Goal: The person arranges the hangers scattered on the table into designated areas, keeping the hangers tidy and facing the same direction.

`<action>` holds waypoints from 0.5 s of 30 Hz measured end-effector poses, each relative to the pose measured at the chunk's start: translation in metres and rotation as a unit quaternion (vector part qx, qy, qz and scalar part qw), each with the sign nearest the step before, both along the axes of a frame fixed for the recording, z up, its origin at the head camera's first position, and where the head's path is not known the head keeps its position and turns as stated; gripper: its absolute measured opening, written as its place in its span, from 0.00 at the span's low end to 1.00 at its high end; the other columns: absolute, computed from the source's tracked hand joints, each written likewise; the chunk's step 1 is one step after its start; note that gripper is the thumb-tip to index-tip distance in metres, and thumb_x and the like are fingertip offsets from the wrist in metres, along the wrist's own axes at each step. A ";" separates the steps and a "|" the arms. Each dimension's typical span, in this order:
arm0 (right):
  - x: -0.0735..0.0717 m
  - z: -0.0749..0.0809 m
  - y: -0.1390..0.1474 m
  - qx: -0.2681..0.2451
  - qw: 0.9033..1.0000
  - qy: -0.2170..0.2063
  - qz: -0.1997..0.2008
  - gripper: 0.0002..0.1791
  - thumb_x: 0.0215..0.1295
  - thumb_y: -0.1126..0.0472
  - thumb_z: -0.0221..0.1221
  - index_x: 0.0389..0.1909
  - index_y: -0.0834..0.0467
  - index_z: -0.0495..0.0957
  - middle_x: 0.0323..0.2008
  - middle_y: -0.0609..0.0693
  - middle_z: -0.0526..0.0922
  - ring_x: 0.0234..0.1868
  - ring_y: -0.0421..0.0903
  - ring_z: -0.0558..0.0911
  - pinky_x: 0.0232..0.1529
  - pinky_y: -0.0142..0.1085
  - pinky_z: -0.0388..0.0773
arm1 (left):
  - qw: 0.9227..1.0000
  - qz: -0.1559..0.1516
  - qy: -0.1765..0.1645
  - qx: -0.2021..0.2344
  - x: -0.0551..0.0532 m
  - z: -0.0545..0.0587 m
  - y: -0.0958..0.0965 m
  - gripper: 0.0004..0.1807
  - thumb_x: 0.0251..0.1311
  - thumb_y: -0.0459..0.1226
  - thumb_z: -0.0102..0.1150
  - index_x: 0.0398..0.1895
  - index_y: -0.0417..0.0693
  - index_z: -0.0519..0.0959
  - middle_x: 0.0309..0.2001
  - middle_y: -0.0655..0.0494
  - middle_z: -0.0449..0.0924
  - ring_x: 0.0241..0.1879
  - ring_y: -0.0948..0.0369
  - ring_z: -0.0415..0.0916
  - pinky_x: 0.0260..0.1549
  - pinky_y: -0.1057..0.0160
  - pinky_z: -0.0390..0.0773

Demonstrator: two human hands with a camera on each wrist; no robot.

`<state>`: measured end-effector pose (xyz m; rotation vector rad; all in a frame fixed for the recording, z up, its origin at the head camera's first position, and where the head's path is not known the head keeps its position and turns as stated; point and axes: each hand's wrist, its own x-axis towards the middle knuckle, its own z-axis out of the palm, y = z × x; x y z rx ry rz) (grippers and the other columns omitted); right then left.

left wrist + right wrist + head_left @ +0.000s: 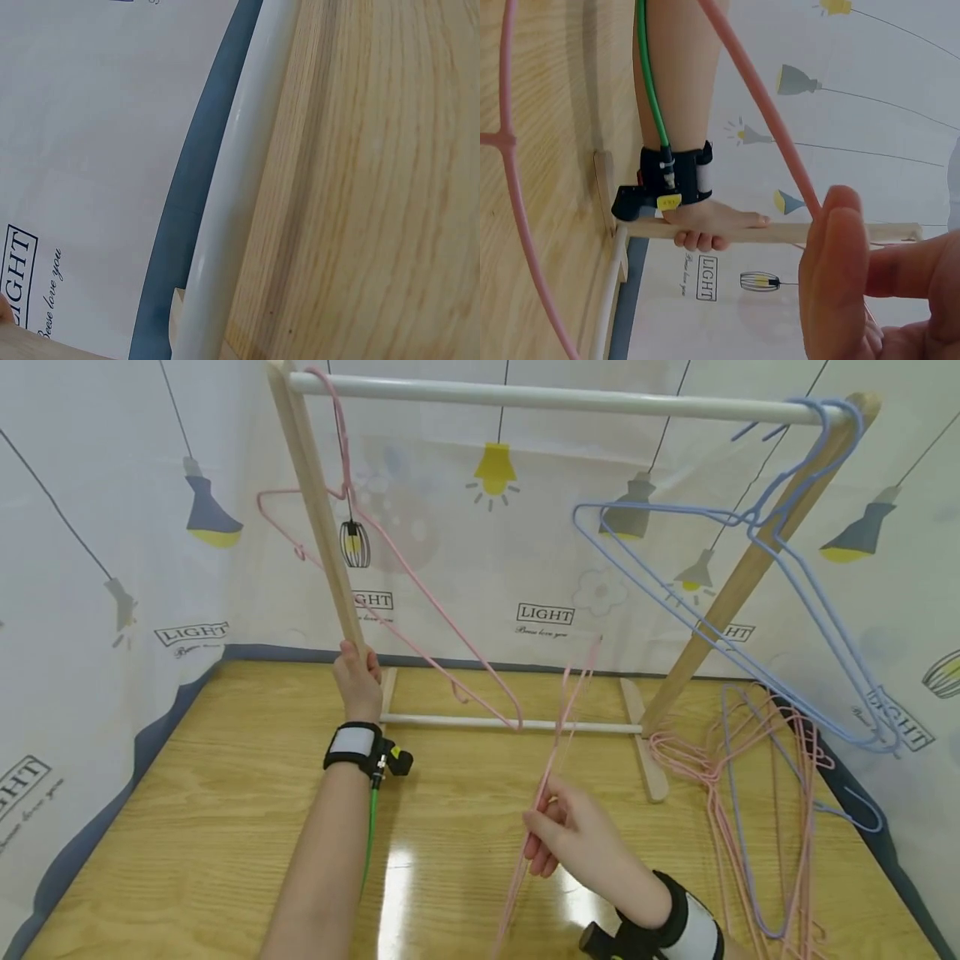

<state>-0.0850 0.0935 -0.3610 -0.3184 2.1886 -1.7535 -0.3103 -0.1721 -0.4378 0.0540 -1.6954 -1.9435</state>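
My left hand [356, 683] grips the left wooden post [321, 518] of a clothes rack near its lower end. In the right wrist view its fingers wrap round that post. My right hand [577, 835] pinches a pink hanger [553, 760] between thumb and fingers, above the table and seen nearly edge-on. Another pink hanger [431, 589] hangs by its hook at the left end of the white top rail [540, 395]. Two blue hangers [667, 585] hang side by side at the rail's right end. The left wrist view shows mostly the white lower rail [232, 180].
A tangled pile of pink hangers [716, 777] with a blue hanger [735, 827] lies on the wooden table [210, 827], right of the rack. Its right wooden post [720, 610] leans outward. Behind stands a lamp-patterned cloth [450, 543]. A green cable [369, 835] trails from the left wrist camera.
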 end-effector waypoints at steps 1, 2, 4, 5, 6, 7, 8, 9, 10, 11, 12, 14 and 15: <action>-0.003 0.002 0.003 0.007 1.000 0.004 0.003 0.07 0.71 0.68 0.52 0.34 0.66 0.66 0.20 0.56 0.79 0.15 0.47 0.79 0.18 0.41 0.78 | 1.000 -0.004 0.004 0.000 0.000 0.000 0.000 0.52 0.40 0.82 0.36 0.16 0.36 0.65 0.11 0.61 0.57 0.09 0.68 0.53 0.09 0.69 0.51; -0.006 0.004 0.005 0.014 1.000 0.009 0.007 0.07 0.71 0.68 0.52 0.34 0.66 0.66 0.20 0.56 0.78 0.15 0.47 0.78 0.18 0.41 0.77 | 1.000 -0.005 0.005 -0.001 0.000 0.000 -0.001 0.53 0.40 0.81 0.36 0.16 0.35 0.65 0.11 0.61 0.57 0.09 0.68 0.53 0.09 0.69 0.51; -0.011 0.010 0.010 0.030 0.999 0.017 0.013 0.07 0.71 0.68 0.51 0.34 0.66 0.66 0.19 0.55 0.78 0.14 0.46 0.77 0.17 0.40 0.76 | 1.000 -0.008 0.007 0.004 0.000 0.001 -0.001 0.52 0.40 0.81 0.37 0.16 0.35 0.65 0.11 0.62 0.58 0.09 0.68 0.53 0.09 0.69 0.51; -0.015 0.013 0.012 0.039 0.999 0.022 0.014 0.07 0.71 0.67 0.51 0.34 0.66 0.66 0.18 0.55 0.77 0.14 0.46 0.76 0.16 0.39 0.76 | 1.000 -0.006 0.006 0.004 0.000 0.001 -0.001 0.52 0.40 0.81 0.37 0.16 0.36 0.65 0.11 0.61 0.58 0.09 0.68 0.53 0.09 0.70 0.51; -0.018 0.016 0.014 0.049 0.998 0.028 0.015 0.07 0.72 0.67 0.51 0.34 0.66 0.66 0.18 0.54 0.77 0.14 0.45 0.76 0.16 0.38 0.75 | 1.000 -0.004 0.005 0.003 0.000 0.002 0.000 0.51 0.39 0.82 0.37 0.15 0.38 0.65 0.11 0.61 0.58 0.09 0.68 0.53 0.09 0.70 0.51; -0.022 0.020 0.016 0.060 0.998 0.034 0.015 0.07 0.72 0.67 0.50 0.34 0.66 0.66 0.18 0.54 0.76 0.13 0.45 0.75 0.15 0.37 0.74 | 1.000 -0.001 0.004 0.005 0.001 0.003 0.000 0.50 0.39 0.82 0.37 0.15 0.40 0.65 0.11 0.61 0.58 0.09 0.68 0.53 0.10 0.70 0.52; -0.026 0.024 0.018 0.071 0.996 0.046 0.015 0.07 0.72 0.68 0.50 0.33 0.65 0.66 0.17 0.53 0.75 0.13 0.45 0.74 0.15 0.37 0.73 | 1.000 0.004 0.002 0.004 0.001 0.003 0.000 0.49 0.38 0.82 0.36 0.14 0.42 0.65 0.11 0.61 0.57 0.09 0.68 0.53 0.10 0.70 0.52; -0.031 0.028 0.019 0.084 0.995 0.059 0.014 0.07 0.72 0.68 0.50 0.32 0.65 0.66 0.17 0.53 0.75 0.12 0.44 0.73 0.14 0.36 0.72 | 1.000 0.007 0.001 0.004 0.001 0.004 0.001 0.48 0.38 0.82 0.36 0.14 0.44 0.65 0.11 0.61 0.57 0.10 0.67 0.53 0.10 0.70 0.52; -0.035 0.033 0.021 0.101 0.992 0.077 0.012 0.07 0.72 0.67 0.50 0.32 0.63 0.66 0.16 0.52 0.74 0.12 0.44 0.72 0.13 0.36 0.70 | 1.000 0.010 0.000 0.001 0.001 0.005 0.001 0.47 0.38 0.82 0.36 0.14 0.45 0.65 0.11 0.61 0.57 0.10 0.67 0.53 0.10 0.70 0.52; -0.040 0.037 0.022 0.115 0.989 0.090 0.010 0.08 0.72 0.67 0.50 0.31 0.63 0.66 0.16 0.51 0.73 0.12 0.44 0.71 0.13 0.35 0.69 | 1.000 0.012 0.001 -0.003 0.001 0.005 0.001 0.47 0.39 0.82 0.35 0.13 0.45 0.65 0.11 0.60 0.57 0.10 0.67 0.52 0.10 0.69 0.52; -0.045 0.042 0.023 0.127 0.987 0.102 0.008 0.08 0.72 0.67 0.50 0.30 0.62 0.66 0.15 0.51 0.73 0.11 0.43 0.70 0.13 0.35 0.68 | 1.000 0.014 0.000 -0.005 0.002 0.005 0.001 0.47 0.39 0.82 0.35 0.13 0.45 0.65 0.11 0.60 0.57 0.10 0.67 0.52 0.10 0.69 0.52; -0.054 0.051 0.024 0.146 0.981 0.126 0.005 0.08 0.72 0.66 0.51 0.30 0.61 0.67 0.15 0.50 0.72 0.11 0.43 0.68 0.13 0.34 0.66 | 1.000 0.015 0.000 -0.006 0.002 0.004 0.001 0.47 0.39 0.82 0.35 0.13 0.45 0.65 0.11 0.60 0.57 0.10 0.67 0.53 0.09 0.69 0.52; -0.058 0.057 0.024 0.152 0.979 0.138 0.005 0.08 0.72 0.66 0.51 0.31 0.61 0.68 0.14 0.49 0.71 0.11 0.43 0.68 0.13 0.34 0.65 | 1.000 0.015 -0.001 -0.004 0.002 0.004 0.002 0.47 0.39 0.82 0.35 0.13 0.44 0.66 0.11 0.60 0.58 0.09 0.67 0.53 0.09 0.69 0.52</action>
